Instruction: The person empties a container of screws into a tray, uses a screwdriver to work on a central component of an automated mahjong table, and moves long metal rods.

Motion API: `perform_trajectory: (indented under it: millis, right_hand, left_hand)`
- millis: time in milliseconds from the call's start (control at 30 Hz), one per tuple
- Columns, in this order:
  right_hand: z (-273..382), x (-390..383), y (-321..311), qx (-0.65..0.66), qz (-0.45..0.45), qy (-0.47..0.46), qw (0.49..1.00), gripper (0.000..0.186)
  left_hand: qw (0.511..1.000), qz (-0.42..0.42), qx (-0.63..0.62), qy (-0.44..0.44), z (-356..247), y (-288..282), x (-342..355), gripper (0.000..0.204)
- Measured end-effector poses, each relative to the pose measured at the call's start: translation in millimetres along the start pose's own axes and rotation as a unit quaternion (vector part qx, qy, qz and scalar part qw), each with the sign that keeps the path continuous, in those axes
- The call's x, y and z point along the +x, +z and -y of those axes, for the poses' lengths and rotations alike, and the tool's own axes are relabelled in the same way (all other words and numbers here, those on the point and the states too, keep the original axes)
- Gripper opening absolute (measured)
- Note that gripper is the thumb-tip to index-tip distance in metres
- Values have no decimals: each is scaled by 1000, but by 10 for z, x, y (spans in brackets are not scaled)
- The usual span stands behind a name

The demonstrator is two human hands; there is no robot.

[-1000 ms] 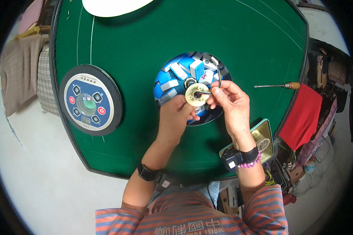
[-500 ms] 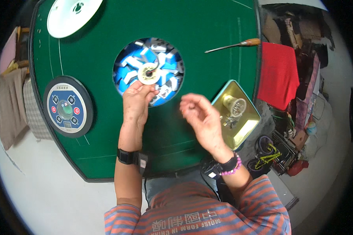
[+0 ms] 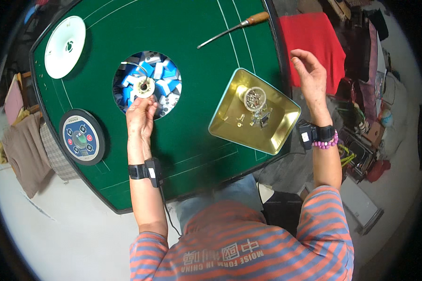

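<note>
My left hand (image 3: 139, 119) is closed, its thumb and fingers pinching the edge of a small cream round flange (image 3: 143, 87) with a dark hole in its middle. A thin curved wire or tube (image 3: 135, 64) rises behind it. Both are over the round opening in the green table, where blue-and-white mahjong tiles (image 3: 173, 85) lie jumbled. Past the table's right edge, my right hand (image 3: 311, 77) is raised near a red cloth (image 3: 314, 42), fingers loosely bent and apart, nothing visible in it.
A gold rectangular tin (image 3: 225, 126) holds a clear cup of screws (image 3: 255, 98) and loose metal parts. A wooden-handled screwdriver (image 3: 239, 27) lies at the far right of the green table (image 3: 197, 93). At left are a white dish-shaped cover (image 3: 56, 56) and a round control panel (image 3: 75, 147).
My right hand has swung right, from over the table to beyond its edge. My left hand still holds the flange over the opening. The whole view has shifted and turned.
</note>
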State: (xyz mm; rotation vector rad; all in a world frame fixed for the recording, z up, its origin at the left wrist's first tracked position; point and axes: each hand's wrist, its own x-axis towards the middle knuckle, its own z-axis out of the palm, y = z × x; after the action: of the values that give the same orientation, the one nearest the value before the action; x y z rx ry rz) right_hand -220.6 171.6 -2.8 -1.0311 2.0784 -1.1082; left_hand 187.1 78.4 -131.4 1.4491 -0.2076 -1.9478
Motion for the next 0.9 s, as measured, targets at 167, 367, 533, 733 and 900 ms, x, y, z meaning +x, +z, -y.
perform_trajectory:
  millis: [167,367,533,733,900]
  right_hand:
    - [-408,-666,-33,-7,29,96,995,14]
    - [-652,-1385,-24,-98,48,136,985,15]
    - [-841,-1627,-45,-146,0,141,979,11]
    - [-827,-1605,0,-123,3,108,987,7]
    - [-866,-1463,32,-124,5,36,992,7]
  left_hand:
    - [995,-31,91,-5,-36,18,-98,11]
    - [935,-42,334,110,141,302,-707,11]
    - [834,60,514,194,729,800,-1239,2]
    - [711,130,638,268,1214,1184,-1373,6]
    - [650,129,686,300,1350,1223,-1302,10]
